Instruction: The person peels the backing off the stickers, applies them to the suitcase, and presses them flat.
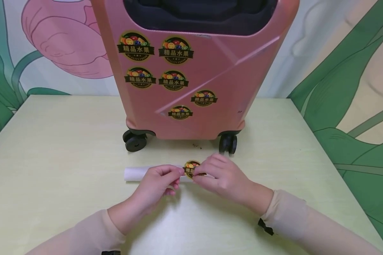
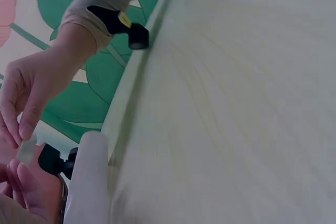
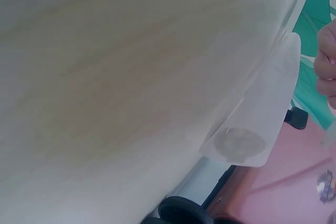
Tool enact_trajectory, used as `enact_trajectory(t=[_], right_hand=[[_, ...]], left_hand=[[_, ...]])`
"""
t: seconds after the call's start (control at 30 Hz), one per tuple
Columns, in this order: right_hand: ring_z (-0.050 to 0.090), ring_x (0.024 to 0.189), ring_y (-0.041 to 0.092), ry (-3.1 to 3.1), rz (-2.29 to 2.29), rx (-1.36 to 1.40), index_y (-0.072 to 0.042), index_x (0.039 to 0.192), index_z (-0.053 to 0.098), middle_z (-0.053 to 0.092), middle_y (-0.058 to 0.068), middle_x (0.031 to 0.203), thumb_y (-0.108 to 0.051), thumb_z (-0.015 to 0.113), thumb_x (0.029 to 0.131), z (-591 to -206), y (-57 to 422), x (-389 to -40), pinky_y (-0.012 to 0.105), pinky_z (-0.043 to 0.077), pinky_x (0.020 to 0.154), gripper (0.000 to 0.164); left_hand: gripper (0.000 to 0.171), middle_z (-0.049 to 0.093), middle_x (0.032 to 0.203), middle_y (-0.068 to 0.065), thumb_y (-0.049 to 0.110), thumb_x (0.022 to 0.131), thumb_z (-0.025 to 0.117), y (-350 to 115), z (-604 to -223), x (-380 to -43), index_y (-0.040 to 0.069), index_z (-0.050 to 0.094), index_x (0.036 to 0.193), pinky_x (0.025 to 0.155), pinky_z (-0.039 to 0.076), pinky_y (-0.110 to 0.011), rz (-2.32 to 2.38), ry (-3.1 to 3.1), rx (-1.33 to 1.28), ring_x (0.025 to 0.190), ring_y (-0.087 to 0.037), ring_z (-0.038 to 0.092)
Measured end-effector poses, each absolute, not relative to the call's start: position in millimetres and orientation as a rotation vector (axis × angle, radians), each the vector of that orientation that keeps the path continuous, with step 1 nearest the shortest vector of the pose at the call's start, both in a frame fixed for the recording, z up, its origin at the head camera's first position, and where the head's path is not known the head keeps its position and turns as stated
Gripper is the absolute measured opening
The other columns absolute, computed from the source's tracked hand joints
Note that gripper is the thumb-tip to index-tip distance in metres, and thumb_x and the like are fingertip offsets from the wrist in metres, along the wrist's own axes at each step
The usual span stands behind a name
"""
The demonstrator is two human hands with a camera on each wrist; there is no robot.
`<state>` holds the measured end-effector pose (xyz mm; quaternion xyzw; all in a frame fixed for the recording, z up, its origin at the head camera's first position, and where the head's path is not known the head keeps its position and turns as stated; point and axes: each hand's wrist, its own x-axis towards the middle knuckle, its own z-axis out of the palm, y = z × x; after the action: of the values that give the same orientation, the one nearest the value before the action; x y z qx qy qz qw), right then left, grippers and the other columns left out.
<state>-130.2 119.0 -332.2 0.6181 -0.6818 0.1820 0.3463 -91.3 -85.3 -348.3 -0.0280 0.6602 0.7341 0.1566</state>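
Note:
A round black-and-gold fruit sticker point(image 1: 190, 168) is held between two hands over a white paper roll point(image 1: 135, 174). The left hand point(image 1: 161, 182) pinches its left edge with thumb and fingertips. At its right edge, the right hand point(image 1: 221, 176) pinches it and covers part of its printed band. In the left wrist view the sticker's pale back point(image 2: 27, 150) shows between both hands. The right wrist view shows the white backing sheet point(image 3: 262, 103), its near end bearing a round greyish patch point(image 3: 240, 144).
Behind the hands stands a pink suitcase point(image 1: 210, 124) on black wheels point(image 1: 135, 142), with several matching fruit stickers point(image 1: 173, 80) on its front. It rests on a pale table point(image 1: 67, 148). A wall painted with leaves point(image 1: 338, 99) and flowers rises behind.

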Motion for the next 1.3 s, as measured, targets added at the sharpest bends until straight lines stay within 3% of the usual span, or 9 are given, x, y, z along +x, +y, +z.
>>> enact_trajectory(t=[0.17, 0.37, 0.53, 0.77, 1.03, 1.3], right_hand=[[0.06, 0.084, 0.018, -1.962, 0.577, 1.468, -0.007, 0.088, 0.072, 0.066, 0.003, 0.093, -0.019, 0.065, 0.089, -335, 128, -131, 0.034, 0.047, 0.078, 0.015], [0.056, 0.099, 0.019, -2.486, 1.026, 1.057, -0.005, 0.104, 0.07, 0.061, 0.003, 0.105, -0.014, 0.073, 0.081, -334, 136, -129, 0.038, 0.047, 0.083, 0.025], [0.058, 0.094, 0.015, -2.717, 1.375, 0.791, -0.007, 0.097, 0.072, 0.063, 0.0, 0.099, -0.013, 0.069, 0.085, -331, 134, -131, 0.044, 0.047, 0.085, 0.014], [0.057, 0.089, 0.012, -2.663, 1.41, 0.798, -0.01, 0.087, 0.07, 0.063, -0.003, 0.094, -0.012, 0.067, 0.086, -321, 138, -132, 0.035, 0.048, 0.08, 0.004], [0.052, 0.082, 0.012, -2.437, 1.239, 0.872, -0.006, 0.089, 0.065, 0.059, 0.0, 0.089, -0.005, 0.061, 0.089, -303, 147, -139, 0.025, 0.045, 0.07, 0.004], [0.046, 0.065, 0.013, -2.327, 1.322, 0.588, 0.003, 0.096, 0.06, 0.052, 0.01, 0.074, -0.01, 0.053, 0.095, -258, 164, -156, 0.022, 0.039, 0.057, 0.014]], left_hand=[[0.014, 0.056, 0.065, -0.005, 0.007, 0.089, 0.061, -89, -348, -94, -0.006, 0.067, 0.092, 0.056, 0.049, -0.026, 2.073, 2.134, 0.086, 0.061, -0.014, 0.054], [0.014, 0.056, 0.064, -0.005, 0.006, 0.089, 0.061, -93, -347, -96, -0.007, 0.067, 0.092, 0.057, 0.049, -0.025, 2.09, 2.219, 0.145, 0.06, -0.012, 0.053], [0.013, 0.058, 0.064, -0.008, 0.005, 0.088, 0.063, -91, -347, -97, -0.006, 0.068, 0.091, 0.057, 0.049, -0.025, 2.102, 2.3, 0.281, 0.059, -0.01, 0.054], [0.011, 0.059, 0.067, -0.006, 0.01, 0.087, 0.066, -87, -341, -101, 0.001, 0.071, 0.09, 0.057, 0.048, -0.024, 2.023, 2.499, 0.439, 0.062, -0.013, 0.054], [0.016, 0.064, 0.073, -0.01, 0.009, 0.089, 0.063, -83, -331, -110, 0.002, 0.072, 0.1, 0.065, 0.051, -0.025, 1.918, 2.566, 0.483, 0.067, -0.014, 0.059], [0.015, 0.066, 0.089, 0.004, 0.014, 0.089, 0.063, -75, -310, -122, 0.01, 0.072, 0.1, 0.069, 0.05, -0.026, 1.453, 3.058, 0.928, 0.08, -0.009, 0.059]])
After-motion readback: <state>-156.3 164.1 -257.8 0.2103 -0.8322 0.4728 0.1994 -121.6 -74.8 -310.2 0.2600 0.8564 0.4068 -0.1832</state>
